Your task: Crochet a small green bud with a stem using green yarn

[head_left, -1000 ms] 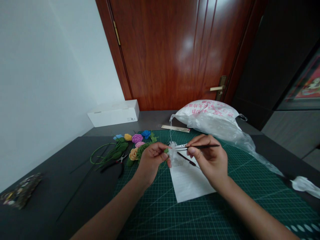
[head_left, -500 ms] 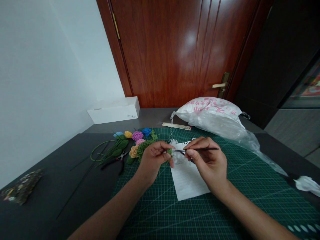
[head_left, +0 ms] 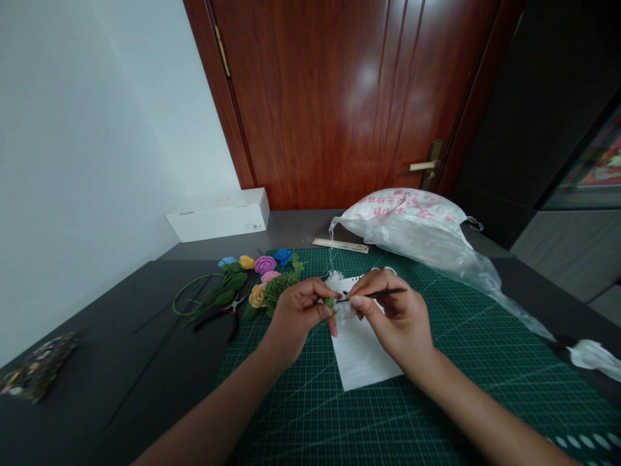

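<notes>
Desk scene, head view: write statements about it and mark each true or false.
1. The right hand holds a dark tool. True.
2. The left hand grips the blue flower. False: it pinches a small green piece.
3. The paper lies on the mat. True.
4. The white box stands on the mat. False: it stands on the desk, behind the mat.
5. The print on the sack is green. False: it is pink.
</notes>
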### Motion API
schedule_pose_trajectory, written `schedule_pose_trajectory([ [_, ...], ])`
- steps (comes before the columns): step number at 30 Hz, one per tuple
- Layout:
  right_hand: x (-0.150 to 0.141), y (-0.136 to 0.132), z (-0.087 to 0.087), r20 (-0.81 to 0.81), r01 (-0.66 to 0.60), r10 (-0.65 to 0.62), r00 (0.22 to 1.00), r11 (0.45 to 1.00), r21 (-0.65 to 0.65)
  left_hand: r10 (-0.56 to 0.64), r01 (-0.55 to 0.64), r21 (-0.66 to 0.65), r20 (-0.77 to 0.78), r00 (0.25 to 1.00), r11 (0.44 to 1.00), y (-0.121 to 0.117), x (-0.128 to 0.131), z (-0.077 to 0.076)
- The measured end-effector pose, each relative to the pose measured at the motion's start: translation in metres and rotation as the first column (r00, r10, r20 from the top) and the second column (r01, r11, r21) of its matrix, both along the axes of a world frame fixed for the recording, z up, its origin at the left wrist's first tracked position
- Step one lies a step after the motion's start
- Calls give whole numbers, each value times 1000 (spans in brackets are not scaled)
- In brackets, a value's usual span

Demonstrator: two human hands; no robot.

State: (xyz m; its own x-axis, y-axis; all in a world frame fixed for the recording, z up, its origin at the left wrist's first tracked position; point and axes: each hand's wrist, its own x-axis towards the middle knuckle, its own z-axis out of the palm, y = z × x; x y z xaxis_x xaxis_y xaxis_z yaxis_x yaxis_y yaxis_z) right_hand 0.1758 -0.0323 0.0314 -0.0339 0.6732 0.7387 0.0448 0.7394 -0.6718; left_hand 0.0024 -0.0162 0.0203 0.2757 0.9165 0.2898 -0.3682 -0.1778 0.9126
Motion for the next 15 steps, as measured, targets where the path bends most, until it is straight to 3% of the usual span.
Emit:
schedule_pose_trajectory([
  [8,-1,9,-12,61,-14,-1,998,971,238,-4,4,12,1,1000,1000,0,-1,0],
  [12,9,8,-4,101,4,-30,994,968,250,29,-29,28,-3,1000,999,1,-1,2],
  [15,14,5,3,14,47,-51,999,977,210,66,-66,39,5,998,997,5,-3,2],
])
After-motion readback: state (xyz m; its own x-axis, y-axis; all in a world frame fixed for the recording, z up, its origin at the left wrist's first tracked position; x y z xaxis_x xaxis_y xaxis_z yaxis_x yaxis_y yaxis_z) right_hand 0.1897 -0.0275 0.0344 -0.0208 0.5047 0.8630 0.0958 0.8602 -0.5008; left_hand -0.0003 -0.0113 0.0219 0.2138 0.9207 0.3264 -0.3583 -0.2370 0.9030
